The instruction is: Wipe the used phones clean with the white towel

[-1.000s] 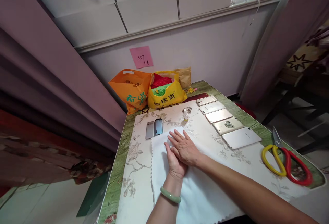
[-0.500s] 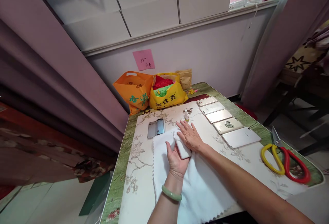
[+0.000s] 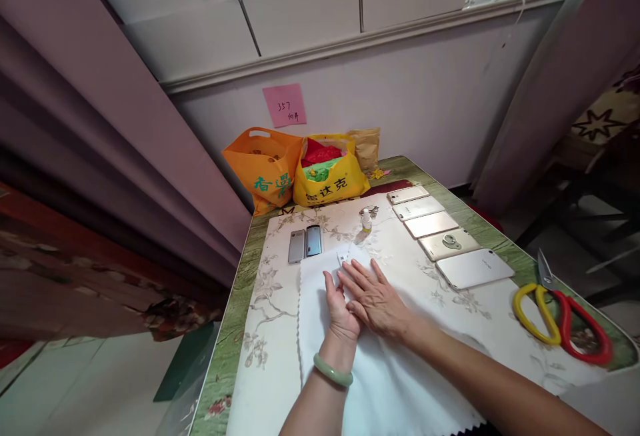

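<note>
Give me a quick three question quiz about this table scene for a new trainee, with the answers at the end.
1. True or false: the right hand lies flat over the left hand on the white cloth.
2. How many phones form the row on the right side of the table?
3. Which lies nearest the small bottle: A the scissors, B the two grey phones, C the orange bag?

Key: 1 true; 2 five; 3 B.
</note>
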`<state>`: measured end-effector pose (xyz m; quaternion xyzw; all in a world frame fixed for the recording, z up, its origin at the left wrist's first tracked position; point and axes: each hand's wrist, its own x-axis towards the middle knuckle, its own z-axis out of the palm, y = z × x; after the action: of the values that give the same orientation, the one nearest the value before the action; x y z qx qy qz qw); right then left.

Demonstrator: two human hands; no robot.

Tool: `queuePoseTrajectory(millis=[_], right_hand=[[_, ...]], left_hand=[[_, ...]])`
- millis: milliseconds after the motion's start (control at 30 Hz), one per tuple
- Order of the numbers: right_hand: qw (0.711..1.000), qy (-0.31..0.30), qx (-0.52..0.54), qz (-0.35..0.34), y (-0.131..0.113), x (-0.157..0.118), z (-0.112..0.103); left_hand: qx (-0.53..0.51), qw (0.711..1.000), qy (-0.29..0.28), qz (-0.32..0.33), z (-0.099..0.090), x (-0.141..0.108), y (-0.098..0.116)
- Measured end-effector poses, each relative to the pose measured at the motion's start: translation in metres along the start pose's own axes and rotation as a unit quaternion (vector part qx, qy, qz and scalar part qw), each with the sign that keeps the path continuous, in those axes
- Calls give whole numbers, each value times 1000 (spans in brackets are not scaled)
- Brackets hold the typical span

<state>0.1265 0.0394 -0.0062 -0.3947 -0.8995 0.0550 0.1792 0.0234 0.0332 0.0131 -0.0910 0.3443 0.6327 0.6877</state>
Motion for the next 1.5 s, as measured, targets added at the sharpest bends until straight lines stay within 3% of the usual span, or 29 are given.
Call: queuePoseTrajectory(millis=[233, 367, 533, 667, 800, 900, 1033, 1133, 1333, 1500], right_hand=[[994, -67, 54, 66, 8, 48, -8], [989, -99, 66, 87, 16, 58, -14], [984, -102, 66, 129, 36, 57, -19], [986, -57, 39, 155, 42, 43, -14], [983, 69, 9, 168, 32, 14, -8], [972, 150, 55, 170, 22, -8, -7], [959, 208, 136, 139, 8, -24, -8], [955, 217, 175, 97, -1, -25, -9], [962, 166, 208, 61, 6, 1, -9], [956, 183, 203, 109, 32, 28, -5]], left_hand=[[-1, 990, -133, -44, 1, 7, 1], [6, 987, -154, -36, 4, 6, 1], [-1, 993, -120, -23, 5, 1, 0], [-17, 994, -109, -21, 1, 3, 0], [-32, 993, -108, -23, -4, 8, 0], [-36, 994, -103, -18, -5, 9, 0], [-41, 994, -100, -13, -1, 6, 0], [-41, 995, -90, -5, 1, 3, 0], [-43, 994, -101, -2, -1, 6, 1], [-10, 991, -131, -17, 1, 6, 0]])
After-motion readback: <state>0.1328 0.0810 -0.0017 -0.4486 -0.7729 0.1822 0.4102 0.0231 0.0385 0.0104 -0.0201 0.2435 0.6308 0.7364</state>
